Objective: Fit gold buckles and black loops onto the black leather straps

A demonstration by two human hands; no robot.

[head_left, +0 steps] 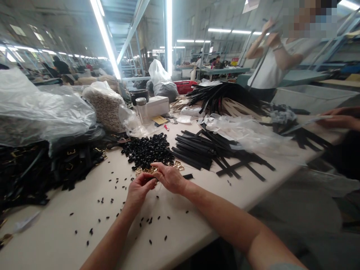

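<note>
My left hand [141, 186] and my right hand [171, 179] meet fingertip to fingertip just above the table, both closed in a pinch. A dark bit shows between the fingertips, and a black strap [188, 176] pokes out past my right wrist; it seems to be one piece, mostly hidden by my fingers. Gold buckles [178, 165] lie just beyond my hands. Behind them rises a heap of small black loops [149, 148]. Flat black straps [194, 150] are stacked to the right of the heap. Small black pieces [150, 220] are scattered on the table around my left forearm.
On the left, buckled black straps [70, 165] pile up under a clear plastic bag [45, 112]. A bottle [142, 110] and white box [156, 106] stand farther back. Plastic sheeting [247, 135] covers some straps. A co-worker's hand [340, 118] reaches in at right; another person [270, 63] stands behind.
</note>
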